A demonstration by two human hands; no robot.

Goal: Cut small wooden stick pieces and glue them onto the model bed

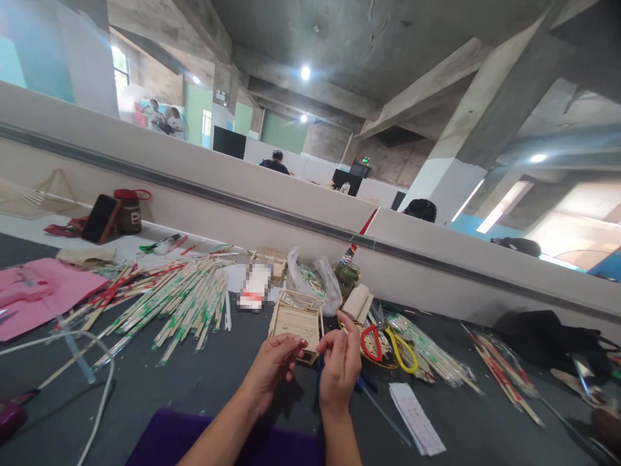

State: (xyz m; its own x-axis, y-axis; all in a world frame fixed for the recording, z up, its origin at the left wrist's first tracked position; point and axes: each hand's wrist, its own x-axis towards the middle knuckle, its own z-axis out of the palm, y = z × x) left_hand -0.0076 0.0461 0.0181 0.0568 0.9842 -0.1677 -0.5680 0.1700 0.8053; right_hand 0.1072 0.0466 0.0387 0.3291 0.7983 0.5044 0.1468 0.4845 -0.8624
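My left hand (pixel 274 366) is closed in a pinch, thumb against fingertips; whatever small thing it may hold is too small to name. Close beside it, my right hand (pixel 339 362) has its fingers curled, the index finger bent upward, and I cannot make out what is in them. Just beyond both hands sits a small model made of wooden sticks (pixel 295 320), boxy with a railing-like frame at its far side. My fingers partly cover its near edge. A second wooden stick piece (pixel 269 262) lies behind it.
Wrapped chopsticks (pixel 194 304) spread at left, with more (pixel 427 349) at right. Red-handled scissors (pixel 371 343) and yellow-handled scissors (pixel 402 353) lie near a tray. A plastic bag (pixel 327 285), jar (pixel 347 275), folded paper (pixel 416 417) and white cable (pixel 109 382) are around. A partition (pixel 242 210) runs behind.
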